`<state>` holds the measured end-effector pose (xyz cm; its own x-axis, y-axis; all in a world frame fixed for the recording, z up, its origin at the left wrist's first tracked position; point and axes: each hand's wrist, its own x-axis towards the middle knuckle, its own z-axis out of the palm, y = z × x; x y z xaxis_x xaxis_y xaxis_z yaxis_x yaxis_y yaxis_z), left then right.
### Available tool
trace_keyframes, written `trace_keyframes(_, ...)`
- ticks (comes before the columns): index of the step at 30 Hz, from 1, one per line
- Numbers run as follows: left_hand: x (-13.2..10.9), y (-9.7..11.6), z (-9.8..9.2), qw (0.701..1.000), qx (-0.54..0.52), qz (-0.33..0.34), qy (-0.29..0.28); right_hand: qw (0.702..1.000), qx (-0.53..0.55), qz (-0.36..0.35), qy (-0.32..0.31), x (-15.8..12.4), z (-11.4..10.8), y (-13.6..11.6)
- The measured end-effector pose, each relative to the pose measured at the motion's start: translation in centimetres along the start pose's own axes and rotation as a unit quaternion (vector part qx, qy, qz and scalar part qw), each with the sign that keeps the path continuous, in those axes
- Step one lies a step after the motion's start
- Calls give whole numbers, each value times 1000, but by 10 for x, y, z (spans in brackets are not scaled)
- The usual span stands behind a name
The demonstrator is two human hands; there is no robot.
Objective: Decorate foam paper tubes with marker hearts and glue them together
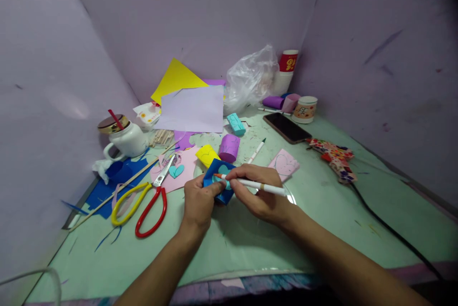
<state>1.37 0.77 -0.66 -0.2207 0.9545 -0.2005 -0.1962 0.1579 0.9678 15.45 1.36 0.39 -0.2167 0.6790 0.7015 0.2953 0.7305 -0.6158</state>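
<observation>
My left hand is closed round a blue paper roll with a light blue heart on it, held just above the green table. My right hand grips a white pen with an orange tip. The tip touches the heart on the roll. Both forearms reach in from the bottom edge.
Red and yellow scissors lie left of my hands. Behind them are yellow, purple and teal paper rolls, paper sheets, a white jar, a phone, cups, a plastic bag and a black cable.
</observation>
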Motion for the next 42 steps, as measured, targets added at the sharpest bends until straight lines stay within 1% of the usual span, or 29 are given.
trace_keyframes(4,0,1,1,1000,-9,1,-5,999,18,23,-21,-1,1,0)
trace_keyframes(8,-2,3,2,1000,-2,-4,5,997,40,63,-33,1,0,0)
trace_keyframes(11,-1,3,1,1000,2,-3,6,991,81,98,-38,2,-3,-1)
trace_keyframes(12,-1,3,1,1000,-1,-5,8,989,98,109,-20,2,-4,-1)
trace_keyframes(13,-1,3,1,1000,-7,-6,9,987,110,118,17,3,-5,-1)
trace_keyframes(15,0,3,0,1000,-20,-11,12,976,117,145,113,3,-5,2)
trace_keyframes(16,0,3,0,999,-27,-12,11,968,119,164,148,4,-5,5)
trace_keyframes(17,0,4,0,999,-34,-11,8,961,129,189,159,4,-4,7)
trace_keyframes(18,-1,5,0,999,-40,-8,5,954,150,217,144,3,-2,10)
trace_keyframes(21,-2,5,0,999,-51,4,-6,927,241,288,28,2,6,15)
trace_keyframes(22,-3,4,0,999,-53,7,-8,917,264,298,5,1,9,16)
trace_keyframes(23,-3,3,-1,998,-54,9,-11,910,282,303,-2,1,11,16)
trace_keyframes(26,-4,1,-3,999,-39,15,-31,899,307,311,15,2,13,15)
trace_keyframes(28,-5,4,-7,997,-10,9,-74,896,309,319,8,4,10,15)
trace_keyframes(30,-4,11,-10,992,15,8,-126,894,310,324,-17,6,5,15)
trace_keyframes(32,-1,19,-13,987,38,29,-152,894,301,329,-48,7,0,15)
trace_keyframes(34,1,26,-14,985,76,53,-148,899,277,332,-72,8,-3,15)
trace_keyframes(37,3,30,-12,981,133,74,-120,912,243,317,-93,7,-3,15)
trace_keyframes(40,1,31,-9,977,168,100,-81,930,210,281,-108,6,-4,17)
trace_keyframes(42,0,30,-9,977,174,109,-63,944,186,254,-98,6,-6,16)
